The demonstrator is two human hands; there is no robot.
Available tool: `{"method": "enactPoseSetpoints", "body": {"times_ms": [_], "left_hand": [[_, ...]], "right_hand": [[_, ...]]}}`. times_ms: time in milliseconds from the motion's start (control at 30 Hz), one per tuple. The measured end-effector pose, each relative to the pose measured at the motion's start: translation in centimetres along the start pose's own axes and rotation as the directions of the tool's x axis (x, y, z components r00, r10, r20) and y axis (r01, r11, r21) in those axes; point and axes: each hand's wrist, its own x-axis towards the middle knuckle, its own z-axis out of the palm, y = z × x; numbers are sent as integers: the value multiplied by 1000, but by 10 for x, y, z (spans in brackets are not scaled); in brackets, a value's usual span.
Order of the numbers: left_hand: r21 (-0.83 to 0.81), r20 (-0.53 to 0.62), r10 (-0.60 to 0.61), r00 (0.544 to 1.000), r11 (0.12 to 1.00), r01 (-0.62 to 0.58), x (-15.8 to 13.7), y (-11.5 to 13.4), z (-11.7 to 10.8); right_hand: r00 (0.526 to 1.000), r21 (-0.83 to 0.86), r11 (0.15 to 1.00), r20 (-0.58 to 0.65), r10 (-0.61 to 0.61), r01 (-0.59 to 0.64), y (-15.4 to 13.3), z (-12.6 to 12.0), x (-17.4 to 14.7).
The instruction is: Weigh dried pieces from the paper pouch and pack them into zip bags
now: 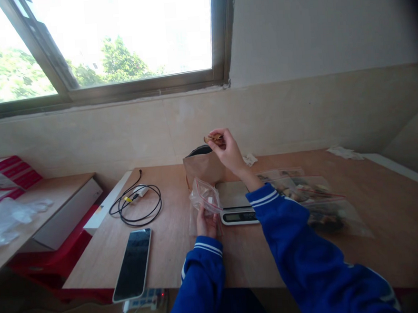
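Observation:
My right hand (226,150) is raised over the brown paper pouch (202,169), its fingers closed on some dried brown slices (215,139). The pouch stands upright with its dark mouth open. Lower down, my left hand (207,222) holds a clear zip bag (201,195) with a red seal line, in front of the pouch. What lies inside that bag is hard to make out. Just right of it sits a kitchen scale (233,197) with a grey display (239,217); my right forearm covers part of it.
Several zip bags (328,217) of dried pieces lie right of the scale. On the left are a coiled black cable (159,212) and a phone (133,264) reaching the table's front edge. Beyond a gap, a side table (47,196) bears a plastic bag (6,223) and pink-and-white boxes (13,172).

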Motion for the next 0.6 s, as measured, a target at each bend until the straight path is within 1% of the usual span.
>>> {"method": "enactPoseSetpoints", "body": {"times_ms": [67, 100, 200, 267, 400, 467, 600], "left_hand": [[-1, 6, -3, 1000, 1000, 3, 1, 0, -1], [-2, 9, -2, 1000, 1000, 2, 1, 0, -1], [-8, 12, 4, 1000, 1000, -4, 2, -1, -2], [-6, 7, 6, 1000, 1000, -6, 3, -1, -2], [-7, 7, 5, 1000, 1000, -5, 2, -2, -2], [-9, 12, 0, 1000, 1000, 0, 2, -1, -2], [-4, 14, -8, 1000, 1000, 8, 3, -2, -2]], "right_hand": [[997, -104, 992, 38, -63, 67, 6, 2, 11], [995, -144, 986, 71, -73, 83, 10, 3, 14], [988, -207, 976, 149, -43, 74, 23, 5, 9], [986, -236, 968, 159, -44, 81, 29, 6, 2], [976, -277, 947, 184, -115, 164, 34, 8, -8], [971, -293, 938, 199, -132, 187, 35, 8, -9], [966, -281, 935, 200, -162, 215, 38, 7, -11]]}}
